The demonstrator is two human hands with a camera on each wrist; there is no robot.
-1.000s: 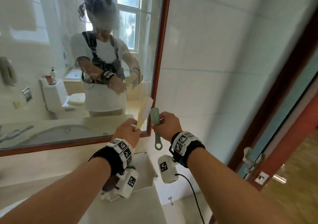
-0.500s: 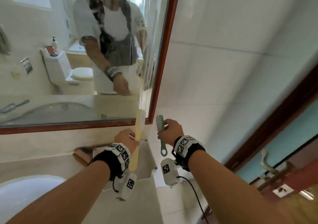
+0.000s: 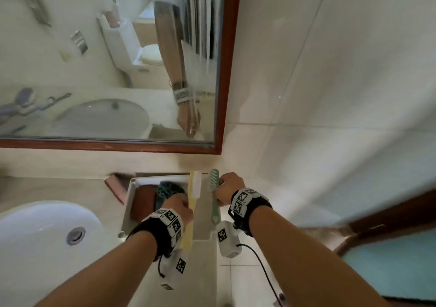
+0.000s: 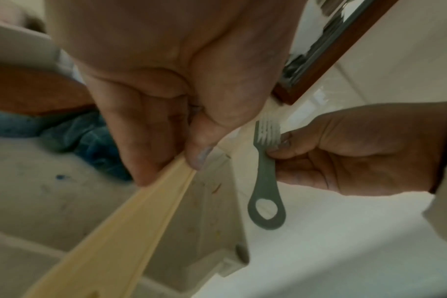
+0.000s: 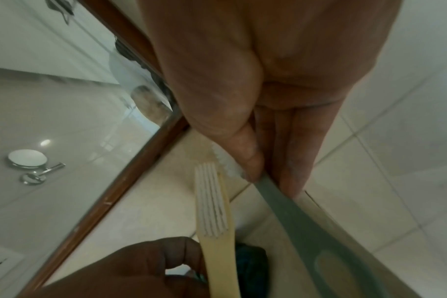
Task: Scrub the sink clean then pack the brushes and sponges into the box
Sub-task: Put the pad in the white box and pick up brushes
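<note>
My left hand (image 3: pixel 180 206) grips a yellow brush (image 3: pixel 194 190) with white bristles, held upright over the white box (image 3: pixel 132 190) on the counter. My right hand (image 3: pixel 227 188) pinches a green brush (image 3: pixel 214 197) by its neck, bristle end up, at the box's right side. In the left wrist view the yellow brush (image 4: pixel 130 217) runs under my thumb, and the green brush (image 4: pixel 267 193) hangs with its ring end down. In the right wrist view both the yellow brush (image 5: pixel 213 217) and the green brush (image 5: pixel 301 225) show. A brown sponge (image 3: pixel 144 200) and a dark blue scrubber (image 3: pixel 168 188) lie in the box. The white sink (image 3: pixel 40 236) is at the lower left.
A reddish-brown sponge (image 3: pixel 115 185) lies on the counter behind the box's left corner. The wood-framed mirror (image 3: pixel 221 75) hangs above the counter, and a tiled wall (image 3: pixel 330 94) stands close on the right. A door (image 3: pixel 389 247) is at the lower right.
My view has tilted down from the mirror to the counter. Both hands have lowered with their brushes to just above the box.
</note>
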